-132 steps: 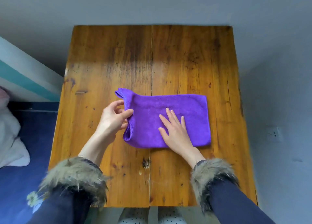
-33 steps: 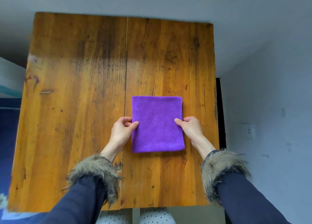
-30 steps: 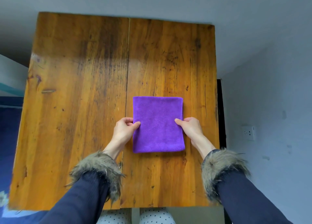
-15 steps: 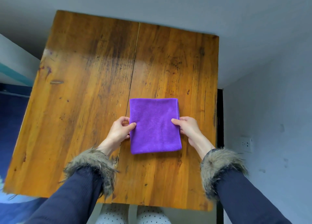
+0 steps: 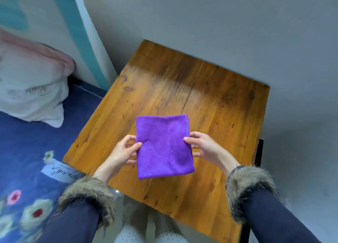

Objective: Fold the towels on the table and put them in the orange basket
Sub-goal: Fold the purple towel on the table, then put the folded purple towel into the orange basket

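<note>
Purple towel [image 5: 164, 145] pinched between left hand [image 5: 122, 152] and right hand [image 5: 204, 147].

- A brown wooden table [image 5: 210, 96] has a dark line down its middle.
- A folded purple towel [image 5: 164, 147] is just above it.

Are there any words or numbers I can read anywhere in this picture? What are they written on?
White label on the blue flowered blanket: dark cursive handwriting, too blurred to read.
Purple towel, held by the left hand and right hand: no writing or tag shows.
Wooden table: only stains and scratches, no text.
Nothing in the picture can be read for sure.
</note>
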The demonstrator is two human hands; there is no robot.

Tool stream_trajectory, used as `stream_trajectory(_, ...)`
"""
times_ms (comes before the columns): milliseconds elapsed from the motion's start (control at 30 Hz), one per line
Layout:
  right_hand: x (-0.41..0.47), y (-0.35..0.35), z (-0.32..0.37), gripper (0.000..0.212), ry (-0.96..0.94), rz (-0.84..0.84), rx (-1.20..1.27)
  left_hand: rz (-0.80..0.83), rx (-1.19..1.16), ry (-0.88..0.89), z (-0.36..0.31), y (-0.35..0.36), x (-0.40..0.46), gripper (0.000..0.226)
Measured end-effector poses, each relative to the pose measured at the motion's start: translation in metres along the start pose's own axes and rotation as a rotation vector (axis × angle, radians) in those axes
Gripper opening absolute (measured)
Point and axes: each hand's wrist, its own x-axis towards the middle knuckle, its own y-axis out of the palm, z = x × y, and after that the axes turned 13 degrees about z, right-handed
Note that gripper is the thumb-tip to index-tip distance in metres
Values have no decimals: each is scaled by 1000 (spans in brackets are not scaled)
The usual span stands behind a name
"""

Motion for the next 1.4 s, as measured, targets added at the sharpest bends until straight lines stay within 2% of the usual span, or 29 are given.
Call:
stream_trajectory(133, 14, 75, 27, 9, -26, 116, -162, -144, -108, 60, 15, -50, -65, 3)
stream_trajectory(400, 43, 291, 56, 12, -82, 336, -439, -494, -302, 177, 70, -182, -204, 5)
stream_trajectory(567, 54, 428, 35, 5, -110, 449, -554, -619, -360, 238, 122, -259, -299, 5)
stream_trajectory(800, 72, 587, -12, 4, -32, 631, -733, -839, -483, 253, 211, -313, -408, 2)
stream_trajectory(967, 93, 675, -35, 4, 12, 723, -803, -957, -562, 212, 255, -362, -449, 5)
stream_trajectory(1167, 146, 759, -48, 5, 95, 770, -862, -1003, -643, 163, 288, -437, -461, 4)
stream_trajectory(1300, 201, 820, -56, 6, 120, 751, -916, -1033, -702, 87, 310, -506, -454, 15)
stream_trajectory(1400, 241, 861, -67, 13, 131, 687, -1019, -1045, -670, 1, 327, -554, -442, 13)
